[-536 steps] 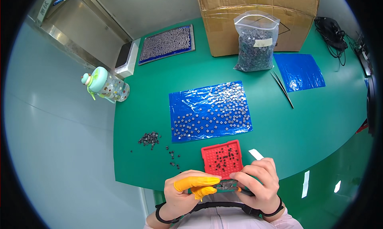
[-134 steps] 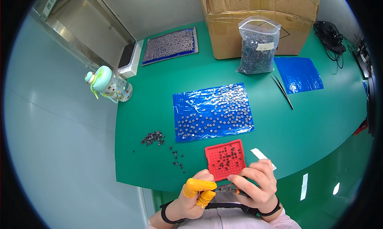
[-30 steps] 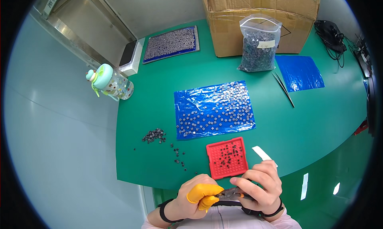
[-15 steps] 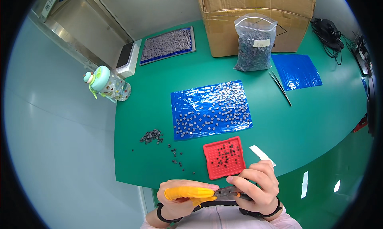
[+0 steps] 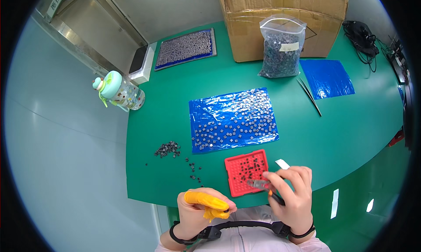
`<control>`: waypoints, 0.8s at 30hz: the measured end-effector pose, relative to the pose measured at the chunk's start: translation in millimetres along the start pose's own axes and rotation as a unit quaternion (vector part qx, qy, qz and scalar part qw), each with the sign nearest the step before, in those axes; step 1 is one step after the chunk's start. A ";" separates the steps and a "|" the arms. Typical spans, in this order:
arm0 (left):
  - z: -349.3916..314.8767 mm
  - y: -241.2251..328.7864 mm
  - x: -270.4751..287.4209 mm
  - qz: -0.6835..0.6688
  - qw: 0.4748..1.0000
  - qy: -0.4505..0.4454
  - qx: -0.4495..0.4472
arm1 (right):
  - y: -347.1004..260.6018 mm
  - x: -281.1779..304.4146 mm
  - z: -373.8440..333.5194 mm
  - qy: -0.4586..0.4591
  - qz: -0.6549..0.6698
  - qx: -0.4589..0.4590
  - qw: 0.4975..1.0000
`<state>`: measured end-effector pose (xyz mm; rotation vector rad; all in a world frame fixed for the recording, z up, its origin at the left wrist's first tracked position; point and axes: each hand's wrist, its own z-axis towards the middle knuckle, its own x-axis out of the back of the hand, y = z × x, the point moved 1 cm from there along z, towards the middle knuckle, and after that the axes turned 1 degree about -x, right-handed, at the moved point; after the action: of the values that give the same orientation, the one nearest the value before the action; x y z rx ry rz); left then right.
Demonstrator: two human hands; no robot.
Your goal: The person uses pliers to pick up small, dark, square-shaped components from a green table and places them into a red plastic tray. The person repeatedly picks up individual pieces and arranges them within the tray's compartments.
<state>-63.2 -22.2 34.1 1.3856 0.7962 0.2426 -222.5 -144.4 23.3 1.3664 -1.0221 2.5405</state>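
My left hand [image 5: 193,210], with yellow finger covers [image 5: 210,200] on it, pinches a small dark piece [image 5: 226,210] near the table's front edge; the fingers mostly hide it. In my right hand [image 5: 299,201] is a pair of small pliers [image 5: 258,184] with dark and orange handles. The pliers' jaws are over the lower right of a red tray [image 5: 230,175] dotted with holes, where several small black pieces [image 5: 250,168] lie scattered. A pile of dark pieces [image 5: 166,149] sits to the left, with loose ones trailing toward my left hand.
Beyond the tray, many small square pieces cover a blue sheet [image 5: 199,113]. Farther back stand a filled zip bag [image 5: 280,54], a cardboard box [image 5: 245,37], and a packed panel [image 5: 184,48]. Tweezers [image 5: 309,97] lie by another blue sheet [image 5: 326,78]. A bottle [image 5: 120,91] stands left.
My hands have moved apart. The pliers have left my left fingers and swung up and right over the tray; the small dark piece now shows at my left fingertips.
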 end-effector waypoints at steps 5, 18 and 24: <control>0.3 -7.1 10.9 -0.086 0.993 -0.074 0.044 | 7.4 -6.3 -2.8 -0.046 -0.070 -0.032 0.996; -4.9 -13.3 10.0 -0.068 0.993 -0.075 0.067 | 58.3 -4.8 -6.0 0.051 -0.129 -0.158 0.978; -5.1 -12.6 11.9 -0.016 0.996 -0.054 0.073 | 90.2 -9.2 -14.2 0.050 -0.205 -0.214 0.954</control>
<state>-61.5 -13.8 18.2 1.5091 0.7580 0.0843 -260.1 -203.7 -35.9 1.1667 -1.0567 1.9273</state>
